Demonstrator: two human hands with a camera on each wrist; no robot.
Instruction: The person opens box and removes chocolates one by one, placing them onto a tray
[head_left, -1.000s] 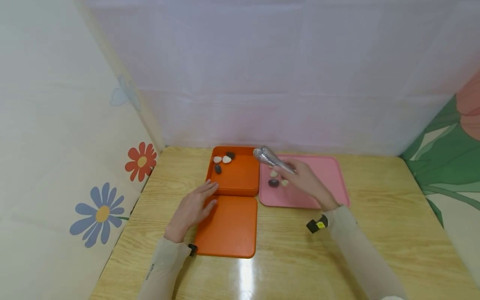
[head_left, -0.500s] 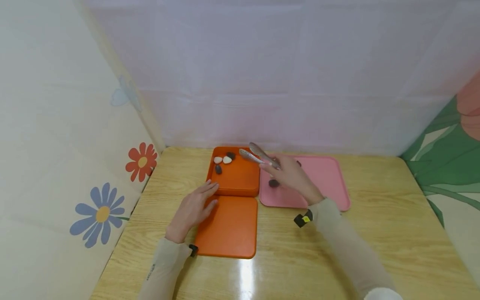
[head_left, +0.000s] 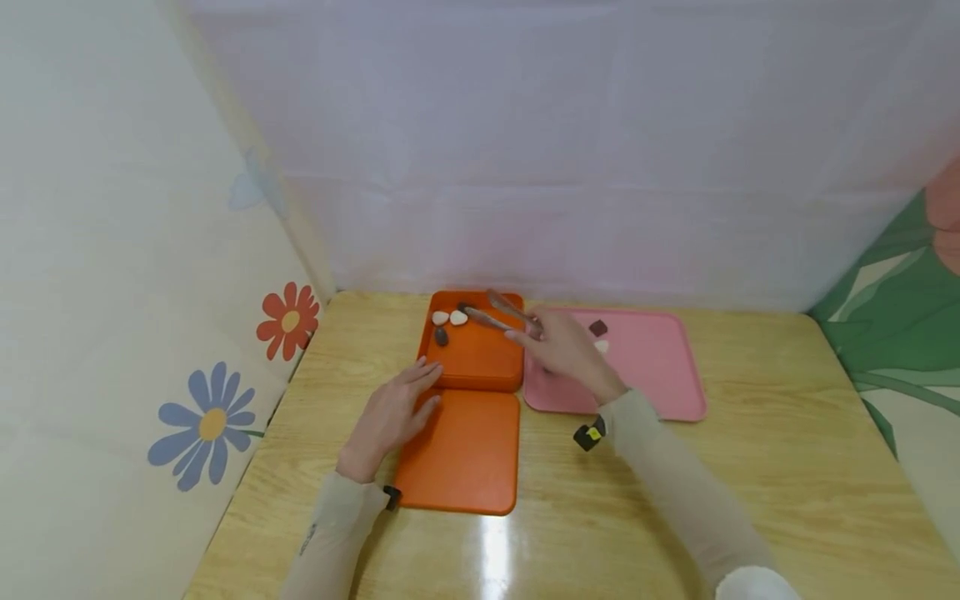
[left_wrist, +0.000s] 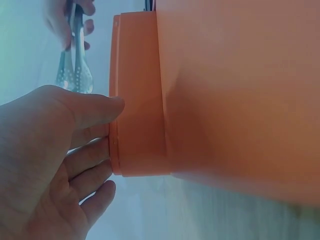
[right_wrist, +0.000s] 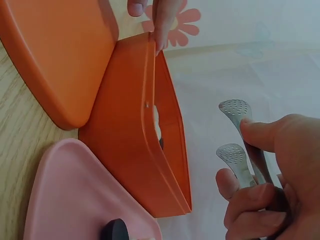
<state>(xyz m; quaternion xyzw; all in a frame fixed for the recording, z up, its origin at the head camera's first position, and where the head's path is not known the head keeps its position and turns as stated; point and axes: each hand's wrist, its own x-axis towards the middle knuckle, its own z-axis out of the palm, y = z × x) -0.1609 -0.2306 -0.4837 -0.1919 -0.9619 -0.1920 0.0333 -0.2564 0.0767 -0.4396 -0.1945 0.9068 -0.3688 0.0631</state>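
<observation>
My right hand (head_left: 570, 346) grips metal tongs (head_left: 495, 315) over the orange box (head_left: 487, 354). In the right wrist view, the tongs' perforated tips stand apart with nothing between them. White stones (head_left: 458, 317) and dark stones (head_left: 442, 337) lie at the box's left side; the tongs partly cover one dark stone. My left hand (head_left: 393, 417) rests its fairly straight fingers at the box's near left corner. From the left wrist view, its thumb (left_wrist: 112, 107) overlaps the rim, and some fingertips are hidden behind it.
An orange lid (head_left: 457, 454) lies flat in front of the box. To the right is a pink tray (head_left: 660, 375) bearing a dark square piece (head_left: 597, 327) and a white stone (head_left: 602, 346); my right hand hides part of it. Fabric walls stand behind and at both sides.
My right hand has moved left, bringing the tongs from the tray's edge to over the box. The tongs' tips have spread apart. My left hand stays at the box corner.
</observation>
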